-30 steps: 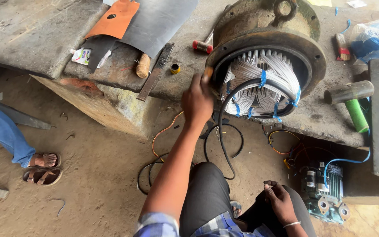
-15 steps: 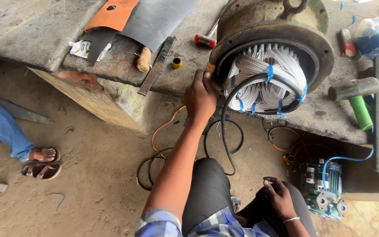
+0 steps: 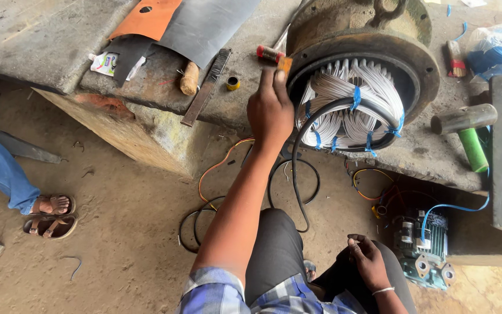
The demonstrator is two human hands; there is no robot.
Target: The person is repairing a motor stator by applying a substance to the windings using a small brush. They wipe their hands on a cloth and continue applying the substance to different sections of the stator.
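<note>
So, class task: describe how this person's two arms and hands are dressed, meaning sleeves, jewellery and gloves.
Both hands are bare, no gloves. The left hand has a bare forearm below a blue-and-white checked short sleeve. The right hand wears a thin pale bracelet at the wrist.

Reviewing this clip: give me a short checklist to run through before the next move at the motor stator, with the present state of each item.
1. Left hand at the stator rim: ok, fingertips reach a small orange piece at the housing edge.
2. Firm grip on that piece: cannot tell, the fingers hide the contact.
3. Right hand free: ok, it rests on the knee and holds nothing visible.
4. White windings tied: ok, blue ties show around the bundle.
5. Black cable clear of the hand: not ok, it loops across the stator opening right beside the wrist.
6. Hammer within reach: ok, lying on the bench to the right of the stator.
</note>
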